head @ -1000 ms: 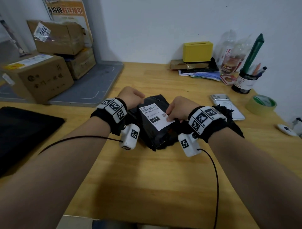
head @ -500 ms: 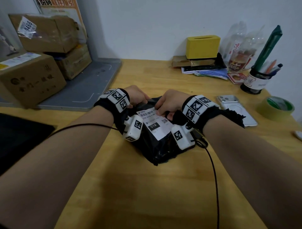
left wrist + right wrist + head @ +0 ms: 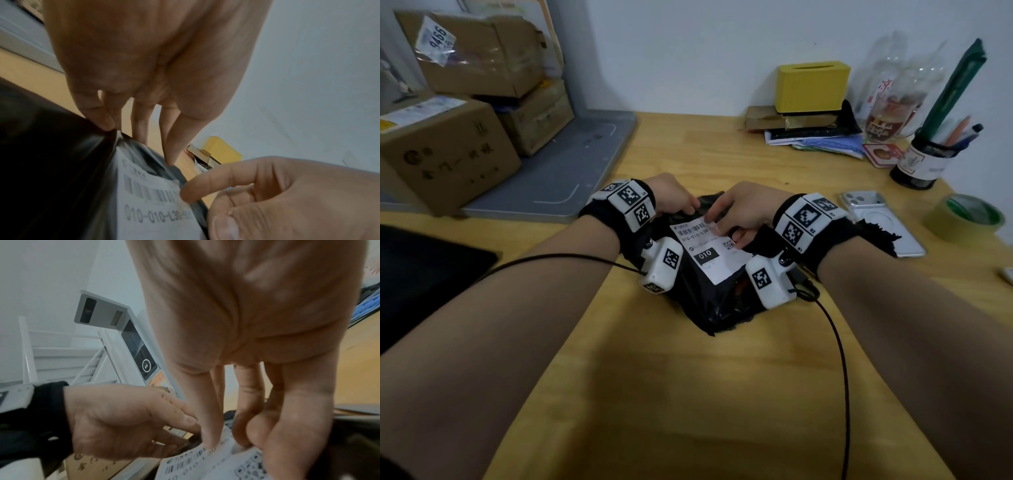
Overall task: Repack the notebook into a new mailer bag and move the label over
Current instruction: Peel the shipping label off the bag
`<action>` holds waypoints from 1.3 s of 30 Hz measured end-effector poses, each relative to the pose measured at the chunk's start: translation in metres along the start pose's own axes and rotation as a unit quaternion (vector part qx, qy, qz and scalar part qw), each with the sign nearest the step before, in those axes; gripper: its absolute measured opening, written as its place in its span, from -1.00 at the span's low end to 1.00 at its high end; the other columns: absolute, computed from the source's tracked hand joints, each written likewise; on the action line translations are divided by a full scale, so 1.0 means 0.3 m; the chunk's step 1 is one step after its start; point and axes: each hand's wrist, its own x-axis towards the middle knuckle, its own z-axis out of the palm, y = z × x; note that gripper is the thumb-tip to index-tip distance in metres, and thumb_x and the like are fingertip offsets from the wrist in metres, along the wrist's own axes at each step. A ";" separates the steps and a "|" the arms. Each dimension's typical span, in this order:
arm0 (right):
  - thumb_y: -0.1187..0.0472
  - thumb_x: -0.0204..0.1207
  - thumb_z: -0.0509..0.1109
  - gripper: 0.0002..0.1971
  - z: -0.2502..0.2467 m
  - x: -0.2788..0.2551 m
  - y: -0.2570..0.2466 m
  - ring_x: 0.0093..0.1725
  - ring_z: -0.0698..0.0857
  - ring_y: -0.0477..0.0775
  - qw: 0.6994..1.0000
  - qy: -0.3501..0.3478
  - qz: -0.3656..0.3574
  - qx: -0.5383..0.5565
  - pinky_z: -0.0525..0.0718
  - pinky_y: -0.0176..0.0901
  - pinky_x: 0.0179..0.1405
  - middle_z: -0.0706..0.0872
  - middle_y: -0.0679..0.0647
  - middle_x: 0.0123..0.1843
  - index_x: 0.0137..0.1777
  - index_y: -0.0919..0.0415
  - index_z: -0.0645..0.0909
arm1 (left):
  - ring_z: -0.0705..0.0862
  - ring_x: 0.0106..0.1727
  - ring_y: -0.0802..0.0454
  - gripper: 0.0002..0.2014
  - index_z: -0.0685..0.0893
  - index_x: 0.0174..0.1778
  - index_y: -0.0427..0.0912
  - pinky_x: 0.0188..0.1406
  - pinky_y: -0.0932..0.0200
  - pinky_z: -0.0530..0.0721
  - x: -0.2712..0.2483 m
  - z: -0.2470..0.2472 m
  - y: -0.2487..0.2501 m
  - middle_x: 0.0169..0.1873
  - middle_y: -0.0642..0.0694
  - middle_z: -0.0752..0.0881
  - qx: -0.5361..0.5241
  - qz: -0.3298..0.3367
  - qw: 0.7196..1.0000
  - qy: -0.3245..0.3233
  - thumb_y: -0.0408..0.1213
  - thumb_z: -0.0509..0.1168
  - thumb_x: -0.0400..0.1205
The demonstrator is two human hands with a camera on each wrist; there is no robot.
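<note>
A black mailer bag (image 3: 709, 305) lies crumpled on the wooden table (image 3: 688, 394), with a white label (image 3: 709, 260) stuck on top. My left hand (image 3: 693, 209) grips the bag's far left edge; in the left wrist view its fingertips (image 3: 109, 126) pinch the black plastic (image 3: 51, 162) beside the label (image 3: 154, 211). My right hand (image 3: 717, 228) is at the label's far right corner. In the right wrist view its thumb and fingers (image 3: 244, 443) pinch the lifted edge of the label (image 3: 216, 464). No notebook shows.
A flat black sheet (image 3: 421, 274) lies at the left edge. A phone (image 3: 883, 222), a tape roll (image 3: 965, 216) and a pen cup (image 3: 921, 161) stand to the right. Cardboard boxes (image 3: 445, 154) sit on a grey platform (image 3: 558, 171) at the back left, a yellow box (image 3: 811, 85) at the back.
Both hands have moved in towards the bag's far edge. My right hand has shifted from the label's right side to its far corner and pinches it.
</note>
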 end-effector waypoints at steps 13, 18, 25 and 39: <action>0.28 0.54 0.56 -0.62 -0.011 -0.058 0.017 0.09 0.83 0.23 1.000 -0.011 0.014 -0.019 0.79 0.24 0.22 0.80 0.10 -0.13 0.36 0.10 0.72 | 0.70 0.17 -0.03 -0.59 0.74 0.34 -0.04 0.24 0.01 0.71 -0.085 0.041 0.042 0.22 -0.06 0.73 0.066 0.033 0.997 -0.036 -0.50 0.30 0.64; 0.26 0.56 0.54 -0.55 -0.014 -0.043 0.016 0.13 0.83 0.20 0.999 -0.021 0.008 -0.033 0.77 0.19 0.27 0.80 0.04 -0.12 0.46 0.10 0.66 | 0.70 0.03 -0.02 -0.65 0.76 0.29 -0.07 0.21 0.02 0.72 -0.081 0.031 0.043 -0.15 0.04 0.72 0.054 0.018 0.998 -0.029 -0.48 0.29 0.66; 0.29 0.59 0.50 -0.55 -0.031 -0.030 -0.001 -0.41 0.78 -0.14 0.997 -0.037 -0.019 -0.066 0.80 0.12 0.21 0.83 0.04 -0.15 0.48 0.10 0.65 | 0.69 0.08 -0.07 -0.64 0.77 0.28 -0.10 0.23 0.00 0.67 -0.067 0.020 0.018 0.04 -0.11 0.78 0.066 0.027 0.997 -0.028 -0.48 0.22 0.66; 0.27 0.57 0.49 -0.69 -0.058 0.036 -0.061 0.03 0.87 0.31 0.995 -0.060 0.026 -0.080 0.82 0.27 0.15 0.88 0.27 -0.03 0.27 0.38 0.76 | 0.35 0.53 -0.21 -0.46 0.51 0.50 -0.14 0.56 -0.27 0.27 -0.012 -0.028 0.015 0.32 0.10 0.68 -0.097 -0.037 0.990 -0.096 0.14 0.10 0.73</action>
